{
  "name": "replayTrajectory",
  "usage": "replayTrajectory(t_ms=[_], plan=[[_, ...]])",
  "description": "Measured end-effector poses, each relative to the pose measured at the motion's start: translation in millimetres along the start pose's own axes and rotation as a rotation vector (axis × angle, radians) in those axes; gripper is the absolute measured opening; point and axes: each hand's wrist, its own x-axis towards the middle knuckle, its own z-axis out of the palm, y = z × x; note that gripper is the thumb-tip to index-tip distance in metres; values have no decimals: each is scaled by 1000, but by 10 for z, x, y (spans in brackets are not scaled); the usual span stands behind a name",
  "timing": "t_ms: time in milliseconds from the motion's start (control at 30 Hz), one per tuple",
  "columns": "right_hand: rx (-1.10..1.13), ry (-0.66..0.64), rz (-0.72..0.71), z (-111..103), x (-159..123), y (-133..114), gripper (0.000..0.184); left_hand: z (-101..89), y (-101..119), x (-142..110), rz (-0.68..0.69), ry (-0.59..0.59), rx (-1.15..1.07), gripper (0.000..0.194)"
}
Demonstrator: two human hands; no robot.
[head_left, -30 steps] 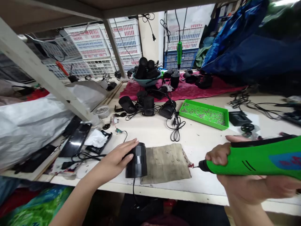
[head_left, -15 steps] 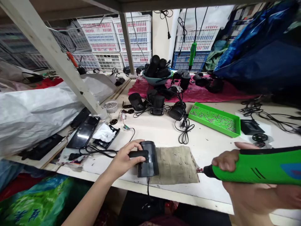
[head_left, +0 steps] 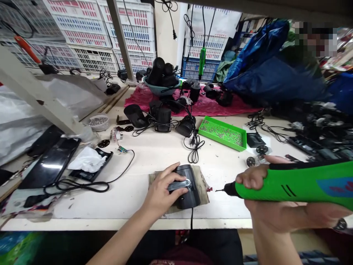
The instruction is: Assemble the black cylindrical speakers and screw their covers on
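From here, the left hand [head_left: 162, 189] pinches a bracket on the black housing [head_left: 187, 193], which lies on the cloth [head_left: 204, 180]; the right hand wraps the green screwdriver [head_left: 292, 182], beside the cloth. Best keep the housing braced and the bit square to the screw. The screwdriver's label is unreadable.

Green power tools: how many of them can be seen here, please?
2: a large green tool in the right hand, and a slimmer green tool hanging in front of the crates. Others may be hidden among the clutter.
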Motion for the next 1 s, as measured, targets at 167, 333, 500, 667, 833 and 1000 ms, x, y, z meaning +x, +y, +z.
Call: replayTrajectory(t_ms=[167,333,500,667,833,1000], plan=[[-14,-31,17,67,-63,55,76,-61,77,-51,264,59,323,13],[3,-71,29,130,-86,107,67,-60,87,-42,543,-12,476,21],[-26,-85,37,156,-65,133,65,-81,71,22,452,-64,417,22],[-14,-89,44,164,-71,167,65,-21,202,65,352,-158,382,23],[-47,-78,29,164,-84,134,68,6,362,69,252,-231,417,27],[-42,-88,32,105,-72,103,66,-151,297,96,129,-281,272,26]])
